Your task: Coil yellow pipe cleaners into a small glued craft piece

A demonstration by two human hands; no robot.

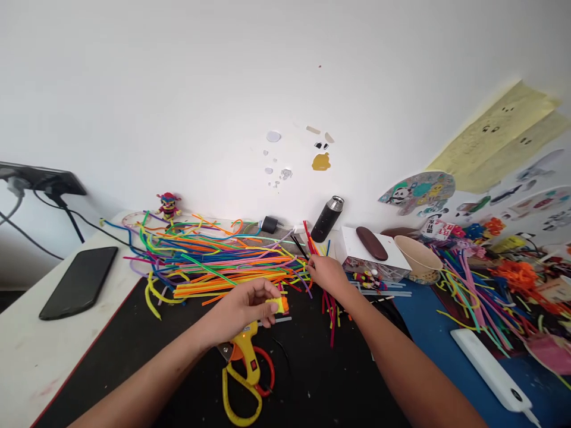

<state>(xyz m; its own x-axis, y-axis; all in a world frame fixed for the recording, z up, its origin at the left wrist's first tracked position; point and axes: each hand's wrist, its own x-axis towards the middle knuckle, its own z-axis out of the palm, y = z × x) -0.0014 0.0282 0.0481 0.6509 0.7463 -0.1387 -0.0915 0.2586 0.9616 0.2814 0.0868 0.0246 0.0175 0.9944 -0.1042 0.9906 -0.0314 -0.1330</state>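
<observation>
My left hand (pixel 243 306) is closed in a pinch on a small yellow and orange fuzzy piece (pixel 280 305), held above the black mat (pixel 134 333). My right hand (pixel 328 274) reaches forward with fingers curled at the right edge of a big pile of colourful pipe cleaners (pixel 214 261), touching red ones (pixel 312 241); what it grips, if anything, is hidden. Under my left hand lie a yellow glue gun (pixel 247 351) and scissors with yellow and red handles (pixel 250 386).
A black phone (pixel 78 282) lies on the white table at left. Behind stand a black flask (pixel 328 219), a white box (pixel 375 252) and a paper cup (pixel 419 258). More pipe cleaners clutter the right side (pixel 482 297). A white power strip (pixel 488 368) lies on the blue mat.
</observation>
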